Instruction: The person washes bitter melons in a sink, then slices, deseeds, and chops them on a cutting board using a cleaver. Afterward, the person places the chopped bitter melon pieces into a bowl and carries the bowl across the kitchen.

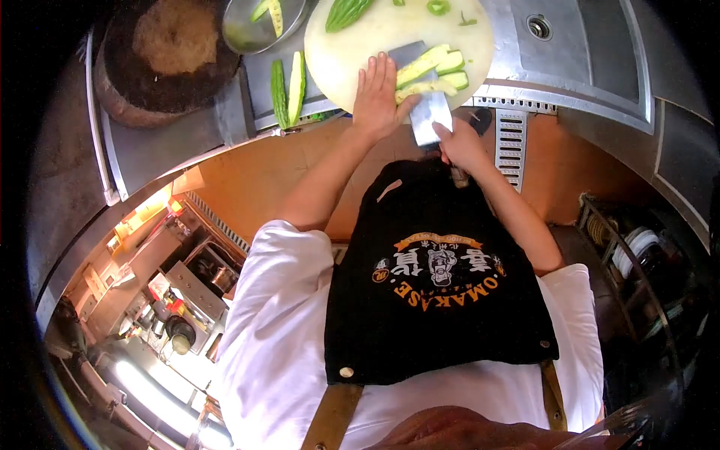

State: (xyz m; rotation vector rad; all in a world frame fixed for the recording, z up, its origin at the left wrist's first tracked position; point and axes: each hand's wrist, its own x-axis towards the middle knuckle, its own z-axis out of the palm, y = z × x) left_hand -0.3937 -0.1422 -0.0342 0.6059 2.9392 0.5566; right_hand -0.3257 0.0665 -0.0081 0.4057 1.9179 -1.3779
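A broad metal cleaver is in my right hand, which is wrapped round its handle near the front edge of the round white cutting board. Several cut green gourd pieces lie on and beside the blade. My left hand rests at the board's front edge with its fingers stretched out, just left of the pieces, its thumb near the blade. A larger green gourd piece lies at the back of the board. Small green scraps lie to its right.
Two long gourd pieces lie on the metal counter left of the board. Behind them is a metal bowl with cut pieces inside. A round wooden block stands at the far left. A drain is at the right.
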